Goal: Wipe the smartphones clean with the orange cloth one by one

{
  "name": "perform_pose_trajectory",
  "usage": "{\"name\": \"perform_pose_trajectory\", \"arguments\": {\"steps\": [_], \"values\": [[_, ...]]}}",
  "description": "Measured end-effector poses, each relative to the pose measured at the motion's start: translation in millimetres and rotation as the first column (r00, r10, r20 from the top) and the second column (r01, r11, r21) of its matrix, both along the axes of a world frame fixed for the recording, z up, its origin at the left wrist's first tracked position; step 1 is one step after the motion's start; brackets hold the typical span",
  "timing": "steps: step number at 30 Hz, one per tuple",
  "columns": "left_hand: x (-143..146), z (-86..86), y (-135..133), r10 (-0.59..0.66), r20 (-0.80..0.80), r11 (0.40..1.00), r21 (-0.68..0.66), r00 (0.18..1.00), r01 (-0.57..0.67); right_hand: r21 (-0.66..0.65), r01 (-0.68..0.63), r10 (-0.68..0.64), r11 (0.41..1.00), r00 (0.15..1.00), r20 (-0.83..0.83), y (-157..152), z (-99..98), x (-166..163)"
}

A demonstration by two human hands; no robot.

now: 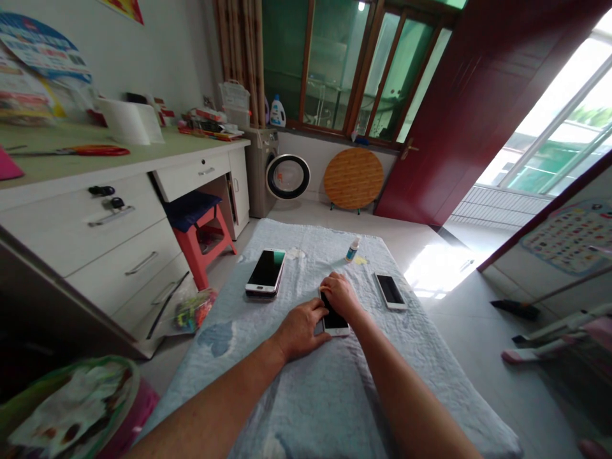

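Note:
A white phone [336, 324] with a dark screen lies on the pale blue cloth [315, 389] in the middle of the table. My left hand [300, 329] rests at its left edge, fingers curled against it. My right hand [340, 294] covers the phone's top end, fingers bent and pressed down on the screen. A stack of phones [266, 272] lies to the left. Another white phone [391, 291] lies to the right. A small spray bottle [352, 250] stands at the far end beside a yellow scrap [360, 260] and a white pad [296, 254].
A white desk with drawers [115, 248] runs along the left, red scissors [93, 151] on top and a red stool [201, 233] under it. A lined bin [71, 408] sits at bottom left. A washing machine [275, 172], a round folded table [353, 178] and a red door [478, 108] stand beyond.

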State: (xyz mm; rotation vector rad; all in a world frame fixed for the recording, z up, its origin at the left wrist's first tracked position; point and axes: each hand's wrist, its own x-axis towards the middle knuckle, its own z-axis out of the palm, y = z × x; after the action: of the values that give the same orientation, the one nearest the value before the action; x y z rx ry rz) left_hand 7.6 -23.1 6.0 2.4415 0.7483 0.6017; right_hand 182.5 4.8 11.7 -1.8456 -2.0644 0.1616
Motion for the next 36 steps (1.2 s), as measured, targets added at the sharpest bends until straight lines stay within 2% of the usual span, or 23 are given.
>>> {"name": "perform_pose_trajectory", "arguments": {"steps": [7,14,16,20,23,26,31,36], "values": [[0,5.3,-4,0.041,-0.075,0.990,0.140,0.996,-0.030,-0.093,-0.142,0.128,0.986,0.982,-0.143,-42,7.0,8],[2,8.8,-10,0.064,-0.155,0.975,0.222,0.986,-0.028,-0.236,-0.175,0.108,0.956,0.956,-0.273,-78,25.6,21],[2,7.6,-11,0.061,-0.147,0.973,0.230,0.987,-0.026,-0.219,-0.129,0.066,0.967,0.959,-0.274,-78,24.8,25],[3,4.0,-13,0.063,-0.145,0.978,0.206,0.987,-0.032,-0.102,0.034,-0.056,0.994,0.972,-0.230,-70,13.0,34],[3,2.2,-13,0.069,-0.148,0.979,0.200,0.987,-0.038,-0.016,0.180,-0.180,0.983,0.963,-0.199,-65,2.3,39],[3,0.2,-13,0.077,-0.132,0.978,0.202,0.988,-0.049,0.035,0.274,-0.257,0.961,0.934,-0.247,-65,-2.7,40],[6,-5.9,-15,0.161,-0.127,0.969,0.210,0.979,-0.132,-0.050,0.272,-0.272,0.961,0.899,-0.344,-71,2.7,30],[10,-6.5,-16,0.169,-0.096,0.966,0.215,0.981,-0.146,-0.095,0.272,-0.287,0.957,0.868,-0.404,-72,7.9,20]]}}
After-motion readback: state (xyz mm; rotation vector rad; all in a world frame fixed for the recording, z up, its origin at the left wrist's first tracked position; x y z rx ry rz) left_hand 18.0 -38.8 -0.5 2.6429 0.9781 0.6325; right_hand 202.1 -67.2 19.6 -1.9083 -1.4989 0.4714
